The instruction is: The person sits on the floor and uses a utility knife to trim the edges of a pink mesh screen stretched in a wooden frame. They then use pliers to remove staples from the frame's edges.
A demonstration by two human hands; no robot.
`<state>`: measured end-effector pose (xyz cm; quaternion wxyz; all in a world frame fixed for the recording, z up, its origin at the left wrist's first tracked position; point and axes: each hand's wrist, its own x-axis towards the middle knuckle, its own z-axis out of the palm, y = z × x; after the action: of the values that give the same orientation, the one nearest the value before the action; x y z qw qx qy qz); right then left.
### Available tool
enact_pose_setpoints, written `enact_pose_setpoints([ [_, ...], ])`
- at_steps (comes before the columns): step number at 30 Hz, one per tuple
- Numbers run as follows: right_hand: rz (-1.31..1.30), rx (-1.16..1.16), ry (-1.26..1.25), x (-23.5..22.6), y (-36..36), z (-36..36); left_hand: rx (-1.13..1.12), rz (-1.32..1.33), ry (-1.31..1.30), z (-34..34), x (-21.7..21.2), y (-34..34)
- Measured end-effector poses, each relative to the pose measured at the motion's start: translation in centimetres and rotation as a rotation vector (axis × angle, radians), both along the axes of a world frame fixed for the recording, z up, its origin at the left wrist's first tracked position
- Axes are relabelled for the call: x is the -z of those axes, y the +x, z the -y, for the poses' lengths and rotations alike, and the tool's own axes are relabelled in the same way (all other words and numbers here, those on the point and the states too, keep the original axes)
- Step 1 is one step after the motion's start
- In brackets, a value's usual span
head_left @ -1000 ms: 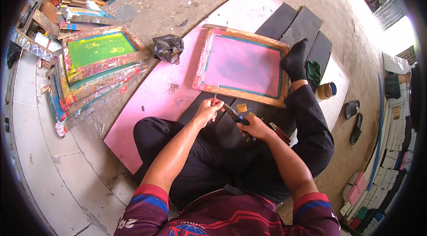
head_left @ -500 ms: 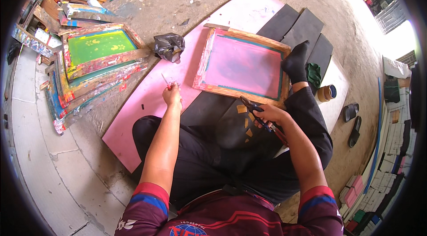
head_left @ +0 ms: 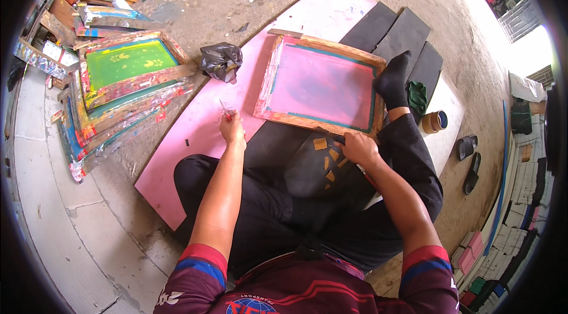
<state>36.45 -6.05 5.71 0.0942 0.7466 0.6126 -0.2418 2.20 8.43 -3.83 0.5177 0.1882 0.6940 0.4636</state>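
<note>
My left hand (head_left: 234, 130) is raised over the pink board (head_left: 168, 181), its fingers closed on a small red thing (head_left: 228, 116) with thin grey bits sticking out; its kind is too small to make out. My right hand (head_left: 358, 149) is closed round dark pliers (head_left: 336, 136), mostly hidden by the hand, at the near edge of a wooden screen-printing frame (head_left: 307, 125). The frame's pink mesh (head_left: 322, 83) has a dark smudge. Several tan scraps (head_left: 320, 144) lie on a black sheet (head_left: 296, 169) between my legs, left of my right hand.
My socked foot (head_left: 393, 74) rests against the frame's right side. Beyond lie black sheets (head_left: 402, 36). A tape roll (head_left: 434, 121) and green cloth (head_left: 417, 97) are right of it. A crumpled black bag (head_left: 221, 62) and stacked frames (head_left: 133, 86) stand left; slippers (head_left: 471, 175) lie right.
My right hand has turned over and moved slightly up toward the frame's near edge, so the pliers show less. My left hand has shifted slightly, still holding the small red thing.
</note>
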Motion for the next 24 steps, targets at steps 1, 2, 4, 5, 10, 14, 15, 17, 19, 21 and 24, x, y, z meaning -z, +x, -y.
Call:
enact_pose_setpoints([
  [1, 0.014, 0.03, 0.037, 0.8, -0.2, 0.6, 0.003, 0.0, 0.013, 0.1, 0.2, 0.1],
  [2, 0.026, 0.022, 0.067, 1.6, -0.3, 1.0, 0.01, 0.01, 0.011, 0.0, 0.1, 0.2],
  [4, 0.036, 0.04, 0.109, 2.6, -0.2, 1.4, 0.029, 0.027, 0.004, 0.2, 0.0, 0.5],
  [5, 0.04, 0.051, 0.128, 3.0, -0.3, 1.7, 0.035, 0.025, -0.01, 0.5, -0.1, 0.5],
  [10, 0.039, 0.013, 0.293, 6.9, 0.3, 3.2, 0.084, 0.038, 0.009, 1.1, -0.1, 1.1],
  [14, 0.046, -0.004, 0.421, 8.4, 0.2, 3.9, 0.114, 0.084, 0.022, 1.8, -0.4, 1.5],
  [15, 0.047, -0.002, 0.418, 8.6, 0.3, 4.2, 0.13, 0.092, 0.03, 2.2, -0.5, 1.6],
  [17, 0.048, -0.002, 0.423, 8.2, -0.2, 3.8, 0.162, 0.081, 0.042, 2.4, -0.6, 1.5],
  [19, 0.026, 0.059, 0.313, 6.6, -0.9, 3.7, 0.193, 0.045, 0.037, 2.8, -0.8, 1.5],
  [21, 0.02, 0.099, 0.23, 4.3, -2.1, 3.7, 0.208, 0.073, 0.06, 3.1, -0.9, 1.4],
  [24, 0.05, 0.133, 0.144, 1.4, -3.6, 3.4, 0.206, 0.086, 0.061, 3.1, -0.8, 1.5],
])
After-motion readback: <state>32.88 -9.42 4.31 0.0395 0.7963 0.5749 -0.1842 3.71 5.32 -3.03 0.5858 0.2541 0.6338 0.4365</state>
